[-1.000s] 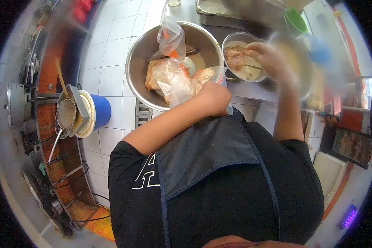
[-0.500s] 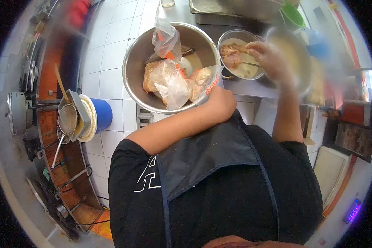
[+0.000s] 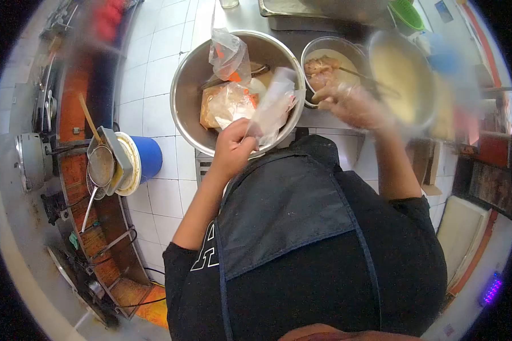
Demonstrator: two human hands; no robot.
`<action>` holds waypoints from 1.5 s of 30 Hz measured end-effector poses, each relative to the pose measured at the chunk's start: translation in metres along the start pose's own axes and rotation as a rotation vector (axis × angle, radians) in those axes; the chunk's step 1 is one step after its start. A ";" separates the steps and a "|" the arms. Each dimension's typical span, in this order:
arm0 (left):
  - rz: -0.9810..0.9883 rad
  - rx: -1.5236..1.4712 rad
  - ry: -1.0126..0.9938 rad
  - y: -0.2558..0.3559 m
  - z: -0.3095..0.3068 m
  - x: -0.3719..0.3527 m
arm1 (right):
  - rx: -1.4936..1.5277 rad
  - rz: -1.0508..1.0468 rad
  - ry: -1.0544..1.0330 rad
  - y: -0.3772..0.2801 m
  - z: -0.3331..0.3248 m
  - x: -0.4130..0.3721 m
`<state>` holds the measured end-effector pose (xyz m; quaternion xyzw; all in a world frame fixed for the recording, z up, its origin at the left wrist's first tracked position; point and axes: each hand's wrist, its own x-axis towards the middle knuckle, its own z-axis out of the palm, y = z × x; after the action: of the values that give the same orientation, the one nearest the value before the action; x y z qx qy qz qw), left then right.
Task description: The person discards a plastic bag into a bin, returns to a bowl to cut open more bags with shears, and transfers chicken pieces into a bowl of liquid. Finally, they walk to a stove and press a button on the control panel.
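Left hand (image 3: 233,149) pinching clear bag (image 3: 274,103) over steel bowl (image 3: 189,85), likely for drips; right hand (image 3: 352,106) blurred beside meat bowl (image 3: 305,61), grip untellable

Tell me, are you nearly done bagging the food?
Partway. Filled bags already lie in the big metal bowl. The left hand holds a clear bag; the right hand is beside it. Meat pieces are left in the small bowl.

White tiled floor (image 3: 153,96), reddish-brown counter (image 3: 74,170)
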<state>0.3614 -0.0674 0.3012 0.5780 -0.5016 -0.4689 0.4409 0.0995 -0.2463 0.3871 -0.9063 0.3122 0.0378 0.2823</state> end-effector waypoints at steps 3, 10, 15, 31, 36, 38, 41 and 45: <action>-0.124 -0.180 0.104 -0.003 0.001 -0.017 | -0.049 -0.145 0.068 -0.001 0.030 0.008; -0.036 -0.225 0.160 0.005 0.009 -0.023 | -0.101 -0.249 0.103 -0.006 0.056 0.032; -0.039 -0.244 0.177 0.000 0.009 -0.023 | -0.231 -0.345 0.139 -0.005 0.067 0.037; 0.057 0.001 0.097 -0.015 -0.009 -0.019 | -0.544 -0.156 0.106 -0.041 0.064 0.052; 0.119 0.122 0.157 -0.023 -0.017 -0.019 | -0.720 -0.268 0.355 -0.024 0.089 0.071; 0.136 0.115 0.163 -0.029 -0.017 -0.020 | -0.783 -0.172 0.223 -0.030 0.090 0.079; 0.203 0.123 0.176 -0.031 -0.014 -0.019 | -0.829 -0.093 0.020 -0.035 0.083 0.088; 0.165 0.095 0.142 -0.040 -0.010 -0.018 | -0.815 -0.086 -0.329 -0.066 0.052 0.090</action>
<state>0.3770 -0.0449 0.2650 0.5868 -0.5365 -0.3648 0.4845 0.2160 -0.2246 0.3534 -0.9378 0.1846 0.2898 -0.0507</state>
